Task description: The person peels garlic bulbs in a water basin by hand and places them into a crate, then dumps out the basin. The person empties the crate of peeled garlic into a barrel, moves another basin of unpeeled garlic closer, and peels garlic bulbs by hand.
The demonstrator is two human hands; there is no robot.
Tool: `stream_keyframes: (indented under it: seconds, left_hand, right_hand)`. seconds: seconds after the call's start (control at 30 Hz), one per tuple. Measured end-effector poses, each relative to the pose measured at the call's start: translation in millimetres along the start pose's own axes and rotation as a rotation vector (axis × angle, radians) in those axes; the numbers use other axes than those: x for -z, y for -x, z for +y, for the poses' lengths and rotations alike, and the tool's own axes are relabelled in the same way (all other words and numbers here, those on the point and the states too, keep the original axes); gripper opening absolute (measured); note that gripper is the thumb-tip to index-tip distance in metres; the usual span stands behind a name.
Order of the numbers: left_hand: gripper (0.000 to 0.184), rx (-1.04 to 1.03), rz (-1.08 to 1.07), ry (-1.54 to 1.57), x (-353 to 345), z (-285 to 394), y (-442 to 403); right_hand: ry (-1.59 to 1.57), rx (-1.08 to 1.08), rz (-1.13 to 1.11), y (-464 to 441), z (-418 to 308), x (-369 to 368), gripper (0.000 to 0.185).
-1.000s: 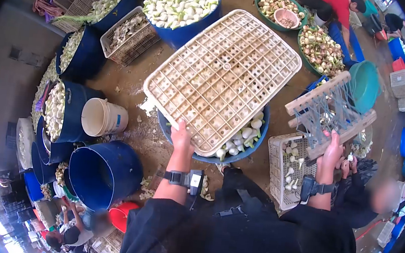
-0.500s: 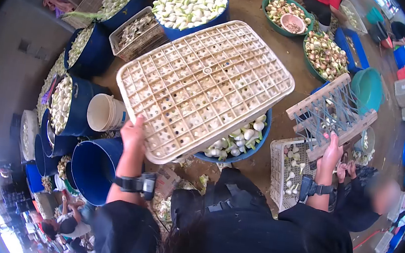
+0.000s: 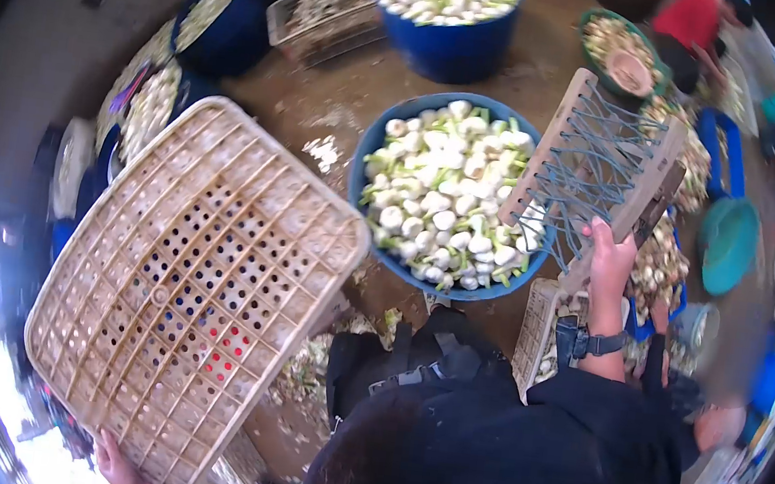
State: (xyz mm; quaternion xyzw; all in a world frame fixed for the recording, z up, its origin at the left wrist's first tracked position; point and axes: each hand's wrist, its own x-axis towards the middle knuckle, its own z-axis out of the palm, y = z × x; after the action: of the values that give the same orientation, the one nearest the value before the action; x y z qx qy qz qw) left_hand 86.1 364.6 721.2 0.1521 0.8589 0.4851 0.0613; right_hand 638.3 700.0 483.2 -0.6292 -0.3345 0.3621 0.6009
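Observation:
My left hand grips the lower edge of a dirty white plastic crate, tilted with its perforated, ribbed bottom facing me, at the left. My right hand holds a wooden stool by its lower end; blue-green cords are strung between its wooden bars. Between the two, a round blue tub full of white bulbs with green stems stands on the floor. The stool's left bar overlaps the tub's right rim from my view. Part of my left hand is behind the crate edge.
A blue barrel heaped with bulbs stands at the top, beside a long crate. At the right are a green basin, a blue tray and a white crate. A person in red bends at the top right; another person's arm shows lower right.
The crate has swung left and down with my left hand, uncovering the blue tub. The stool in my right hand has shifted up and left. The view has turned.

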Motion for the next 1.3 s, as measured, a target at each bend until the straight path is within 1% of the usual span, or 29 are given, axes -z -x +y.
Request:
stream_keyframes:
  seconds: [0.03,0.07,0.13,0.17,0.2,0.23,0.27,0.3,0.33,0.4,0.43,0.5,0.53,0.6,0.67,0.77,0.8,0.87,0.9,0.93,0.97,1.0,1.07,1.1,1.13,1.17,1.2,1.27,1.3]
  left_hand:
    - [0.031,0.023,0.053,0.128,18.3,-16.4,14.8]
    - [0.028,0.036,0.188,0.035,41.2,-35.5,31.1]
    - [0.017,-0.020,0.300,-0.135,76.2,-75.0,70.5]
    - [0.016,0.015,0.408,-0.118,75.2,-85.1,91.4]
    - [0.017,-0.001,0.495,0.004,67.0,-91.7,110.6]
    - [0.018,0.047,0.516,-0.060,51.2,-84.9,88.6]
    - [0.019,0.081,0.554,-0.102,52.2,-93.2,87.6]
    - [0.020,0.148,0.617,-0.198,76.0,-123.1,86.9]
    - [0.019,0.212,0.648,-0.269,80.9,-131.6,87.1]
    - [0.018,0.368,0.707,-0.317,87.6,-148.8,90.0]
    - [0.017,0.286,0.770,-0.245,96.9,-179.3,92.4]
    - [0.017,0.361,0.790,-0.325,86.0,-182.6,51.3]
    - [0.017,0.412,0.810,-0.360,83.2,-188.5,50.6]
    - [0.017,0.579,0.806,-0.504,109.6,-225.4,52.8]
    - [0.018,0.751,0.811,-0.548,118.5,-246.6,63.5]
    - [0.019,0.703,0.853,-0.451,120.6,-273.8,81.7]
    - [0.017,0.719,0.898,-0.458,108.7,-264.1,61.7]
    - [0.017,0.884,0.912,-0.387,106.2,-266.0,57.9]
    - [0.017,0.900,0.922,-0.384,107.3,-275.0,63.5]
    - [0.019,0.915,0.951,-0.253,115.4,-313.6,80.0]
    - [0.022,0.929,0.979,-0.141,115.7,-329.7,93.3]
    - [0.022,0.939,0.976,-0.136,114.1,-343.3,105.6]
    - [0.025,0.988,0.968,-0.141,113.2,-363.6,120.7]
    - [0.025,0.995,0.960,-0.135,107.4,-373.4,133.5]
    - [0.027,1.067,1.090,-0.070,98.2,-383.7,148.3]
    - [0.028,1.142,1.218,-0.016,91.9,-389.6,148.6]
    - [0.029,1.180,1.257,-0.041,84.7,-396.7,155.2]
    - [0.030,1.230,1.317,-0.088,64.9,-404.8,166.0]
    - [0.030,1.248,1.344,-0.110,52.0,-405.6,169.0]
  right_hand:
    - [0.036,-0.017,-0.073,-2.8,5.2,-17.1,0.018]
    - [0.069,-0.027,-0.153,-3.3,8.5,-35.9,0.018]
    - [0.001,-0.018,-0.308,0.7,10.8,-75.3,0.018]
    - [0.001,-0.028,-0.388,5.2,12.2,-93.7,0.018]
    - [0.003,-0.036,-0.462,11.3,13.0,-111.5,0.018]
    - [0.029,-0.070,-0.529,6.5,17.9,-159.5,0.017]
    - [0.040,-0.078,-0.574,15.3,20.2,-189.4,0.017]
    - [0.069,-0.097,-0.633,28.4,19.2,-216.2,0.016]
    - [0.100,-0.117,-0.697,38.5,20.5,-246.9,0.016]
    - [0.103,-0.097,-0.814,61.2,34.3,-300.1,0.016]
    - [0.123,-0.118,-0.865,74.0,40.8,-322.7,0.016]
    - [0.184,-0.185,-0.933,80.2,57.2,-404.9,0.016]
    - [0.212,-0.224,-0.980,90.5,62.6,-429.2,0.016]
    - [0.269,-0.260,-1.072,126.6,66.2,-468.4,0.016]
    - [0.332,-0.313,-1.103,149.5,74.9,-495.4,0.017]
    - [0.422,-0.417,-1.130,159.7,96.8,-535.6,0.017]
    - [0.459,-0.464,-1.117,172.9,100.9,-553.3,0.017]
    - [0.482,-0.492,-1.138,194.0,117.2,-572.3,0.017]
    - [0.492,-0.516,-1.133,201.0,133.3,-577.3,0.017]
    - [0.494,-0.518,-1.119,220.3,154.6,-574.0,0.017]
    - [0.484,-0.546,-1.114,226.6,172.8,-576.3,0.017]
    - [0.494,-0.537,-1.114,230.8,190.3,-580.2,0.017]
    - [0.529,-0.618,-1.049,240.8,220.4,-598.4,0.018]
    - [0.564,-0.694,-1.032,242.7,232.0,-605.5,0.020]
    - [0.568,-0.685,-1.029,240.8,250.4,-616.7,0.020]
    - [0.560,-0.782,-0.991,235.2,276.2,-627.5,0.020]
    - [0.550,-0.872,-0.946,232.8,296.1,-632.0,0.020]
    - [0.594,-0.812,-0.929,220.6,355.7,-649.7,0.022]
    - [0.559,-0.858,-0.900,207.6,394.2,-659.7,0.024]
